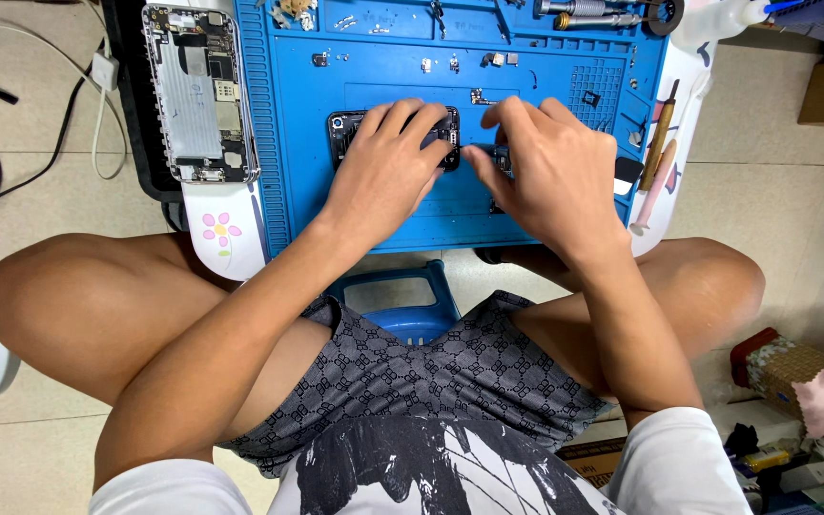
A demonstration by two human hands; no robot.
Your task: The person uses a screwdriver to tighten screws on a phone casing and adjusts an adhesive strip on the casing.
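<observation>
Fingers (410, 119) of the left hand (385, 172) are pressed flat, uncurled, on a dark phone body (343, 129) lying on the blue worktop mat (288, 143). Right-hand (555, 176) fingers (482, 162) are pinched onto its adjoining dark part (500, 158). An opened phone chassis (197, 91) is seen left of them.

Pale tiled floor (21, 191) under a blue stool (398, 300), evenly lit.

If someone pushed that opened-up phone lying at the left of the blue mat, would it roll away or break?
The opened phone is flat and rectangular, so it would probably slide rather than roll. Its bare insides face up, so they look easy to damage. It lies partly over the blue mat's raised left edge, so a push might tip it off.
</observation>
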